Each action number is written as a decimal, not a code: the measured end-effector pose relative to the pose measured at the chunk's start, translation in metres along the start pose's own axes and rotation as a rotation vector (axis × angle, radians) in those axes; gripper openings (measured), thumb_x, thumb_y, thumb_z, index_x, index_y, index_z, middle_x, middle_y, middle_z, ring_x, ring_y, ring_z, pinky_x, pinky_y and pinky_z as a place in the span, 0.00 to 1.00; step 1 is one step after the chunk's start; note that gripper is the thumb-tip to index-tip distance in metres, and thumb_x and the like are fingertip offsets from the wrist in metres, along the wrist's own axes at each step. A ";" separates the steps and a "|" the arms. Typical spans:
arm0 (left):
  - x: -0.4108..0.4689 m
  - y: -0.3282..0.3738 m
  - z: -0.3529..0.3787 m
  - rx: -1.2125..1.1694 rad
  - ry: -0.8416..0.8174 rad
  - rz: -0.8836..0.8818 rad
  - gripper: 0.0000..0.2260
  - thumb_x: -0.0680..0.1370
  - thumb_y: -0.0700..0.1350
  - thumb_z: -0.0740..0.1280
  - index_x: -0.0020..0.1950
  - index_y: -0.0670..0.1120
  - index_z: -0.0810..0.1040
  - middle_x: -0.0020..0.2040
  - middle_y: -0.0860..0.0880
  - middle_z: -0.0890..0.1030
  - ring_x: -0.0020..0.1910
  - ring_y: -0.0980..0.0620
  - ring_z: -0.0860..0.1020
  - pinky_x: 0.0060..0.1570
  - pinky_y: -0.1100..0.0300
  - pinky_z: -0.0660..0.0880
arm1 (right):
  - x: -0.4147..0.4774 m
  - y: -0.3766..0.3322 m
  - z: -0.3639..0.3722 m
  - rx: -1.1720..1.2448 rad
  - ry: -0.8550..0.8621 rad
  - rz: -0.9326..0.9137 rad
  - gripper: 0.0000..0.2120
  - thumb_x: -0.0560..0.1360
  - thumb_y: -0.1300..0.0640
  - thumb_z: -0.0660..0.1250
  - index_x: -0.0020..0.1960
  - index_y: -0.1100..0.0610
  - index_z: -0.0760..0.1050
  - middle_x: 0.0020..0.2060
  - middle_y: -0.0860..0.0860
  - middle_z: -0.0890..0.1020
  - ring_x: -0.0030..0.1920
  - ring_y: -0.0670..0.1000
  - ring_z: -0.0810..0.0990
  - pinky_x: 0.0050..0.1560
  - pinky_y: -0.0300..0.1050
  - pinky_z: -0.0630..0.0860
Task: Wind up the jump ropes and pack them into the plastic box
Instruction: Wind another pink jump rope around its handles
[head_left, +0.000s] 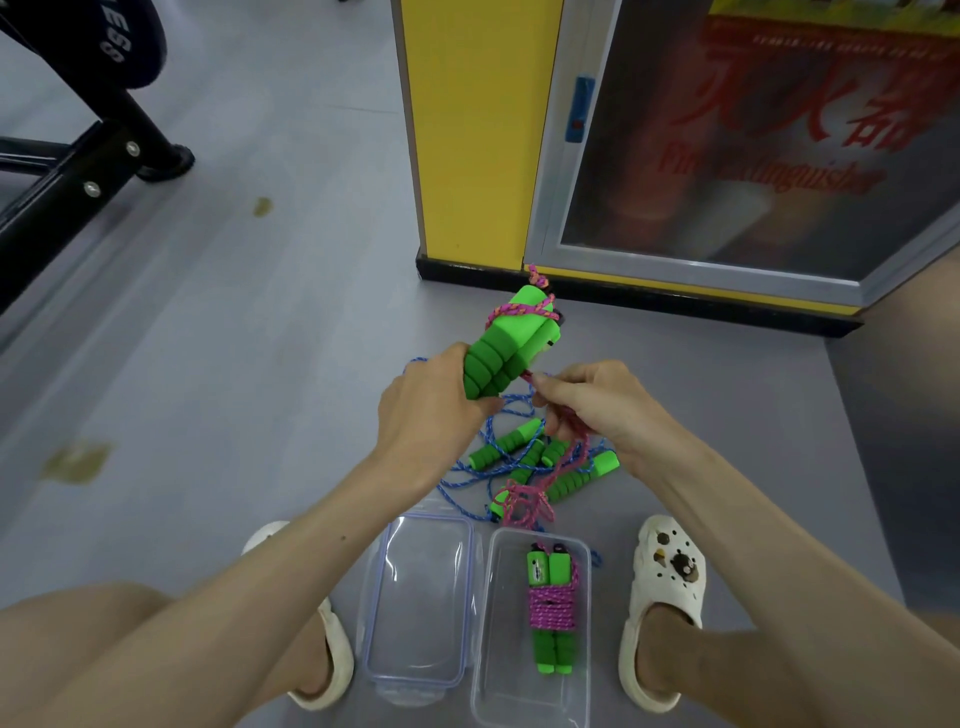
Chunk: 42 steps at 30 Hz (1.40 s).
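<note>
My left hand (426, 410) grips a pair of green foam handles (511, 338) held together and pointing up and away, with pink cord looped round their tops. My right hand (597, 410) pinches the pink cord (566, 457) beside the handles; the cord hangs down to a loose heap on the floor. Under my hands lie more green handles (506, 442) tangled in blue cord (467, 480). The clear plastic box (498, 649) stands between my feet and holds one wound rope (551, 605), pink cord wrapped round green handles.
The box's clear lid (421, 597) lies on the grey floor left of the box. White clogs (667, 587) flank them. A yellow pillar (478, 130) and a glass-fronted fire extinguisher cabinet (753, 140) stand ahead. A black metal equipment frame (78, 156) is at the far left.
</note>
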<state>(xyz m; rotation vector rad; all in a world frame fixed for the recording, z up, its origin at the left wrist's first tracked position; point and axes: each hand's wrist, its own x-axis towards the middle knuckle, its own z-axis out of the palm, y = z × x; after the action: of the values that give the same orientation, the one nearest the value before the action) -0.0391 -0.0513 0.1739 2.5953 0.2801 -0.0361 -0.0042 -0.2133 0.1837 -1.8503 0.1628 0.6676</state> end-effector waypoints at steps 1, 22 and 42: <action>0.000 0.000 0.002 0.032 0.020 0.011 0.17 0.73 0.54 0.70 0.58 0.50 0.74 0.46 0.46 0.81 0.46 0.43 0.77 0.41 0.54 0.72 | 0.000 0.001 0.000 0.007 -0.001 0.004 0.12 0.77 0.53 0.67 0.41 0.61 0.79 0.25 0.52 0.78 0.23 0.46 0.72 0.27 0.34 0.71; -0.009 -0.002 0.046 0.627 0.437 0.422 0.30 0.63 0.54 0.77 0.62 0.43 0.78 0.33 0.45 0.76 0.31 0.47 0.76 0.25 0.59 0.68 | 0.004 0.014 0.006 0.474 -0.079 0.090 0.20 0.78 0.41 0.60 0.46 0.59 0.72 0.28 0.52 0.74 0.19 0.43 0.60 0.18 0.34 0.56; 0.000 -0.007 -0.008 -1.049 -0.635 -0.307 0.13 0.71 0.42 0.72 0.55 0.44 0.78 0.46 0.43 0.84 0.41 0.44 0.83 0.37 0.56 0.81 | 0.010 0.013 -0.004 0.404 -0.162 0.049 0.19 0.75 0.42 0.62 0.47 0.59 0.75 0.28 0.52 0.76 0.24 0.46 0.70 0.27 0.38 0.69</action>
<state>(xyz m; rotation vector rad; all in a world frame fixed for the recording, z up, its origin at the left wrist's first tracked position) -0.0405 -0.0416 0.1775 1.3900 0.3326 -0.6262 -0.0001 -0.2198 0.1693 -1.4041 0.2197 0.7549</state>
